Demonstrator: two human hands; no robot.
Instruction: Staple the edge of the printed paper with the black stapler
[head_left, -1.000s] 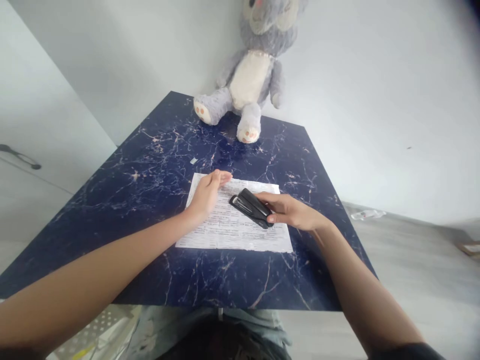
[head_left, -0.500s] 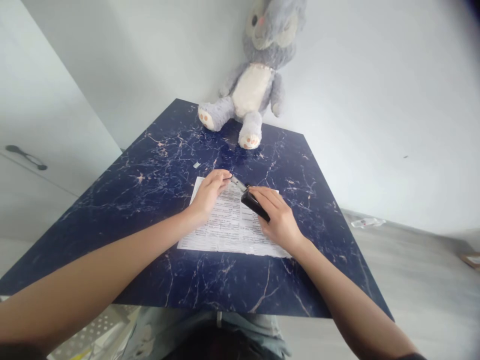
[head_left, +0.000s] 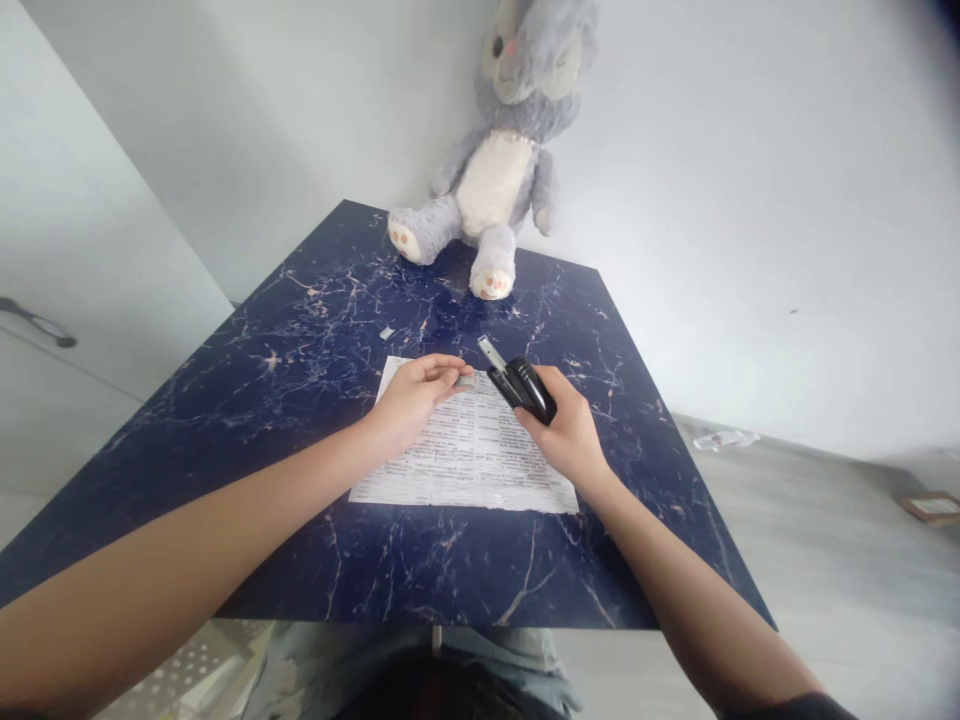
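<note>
A printed white sheet of paper (head_left: 465, 460) lies on the dark blue marbled table (head_left: 315, 350). My right hand (head_left: 564, 430) grips a black stapler (head_left: 523, 384) just above the sheet's far edge; the stapler's metal tray sticks out toward the far side. My left hand (head_left: 416, 395) rests on the sheet's far left part, its fingertips pinched on a small grey strip (head_left: 465, 380), close to the stapler's front. What the strip is I cannot make out for sure.
A grey and cream plush rabbit (head_left: 504, 150) sits at the table's far edge against the white wall. A small pale scrap (head_left: 387, 332) lies on the table beyond the sheet. A cabinet with a dark handle (head_left: 37, 322) stands at the left. Grey floor shows at the right.
My right hand lifted the stapler from the sheet's middle toward its far edge and turned it; its metal tray now sticks out. My left fingers went from flat to pinching a small strip.
</note>
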